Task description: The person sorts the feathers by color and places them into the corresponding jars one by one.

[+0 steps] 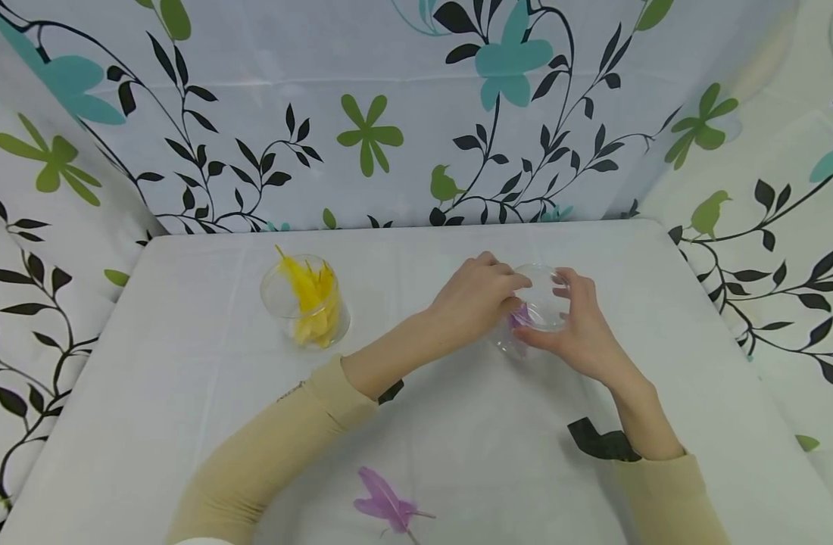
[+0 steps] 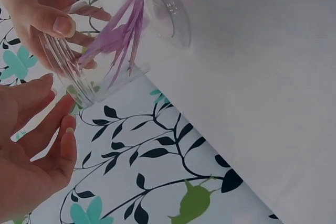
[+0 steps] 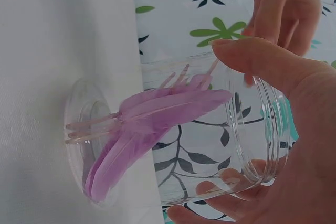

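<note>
A clear jar with a ridged rim stands upright on the table, several purple feathers inside it. My right hand curves round the upper part of this jar, thumb on the near side and fingers on the far side. Beside the rim is my left hand, its fingers loosely bent and nothing in its grasp. In the left wrist view those fingertips lie right at the rim. A loose purple feather rests near the front of the table.
A second clear jar at the left back of the white table contains several yellow feathers. Behind and at both sides hangs a patterned cloth with leaves, flowers and birds.
</note>
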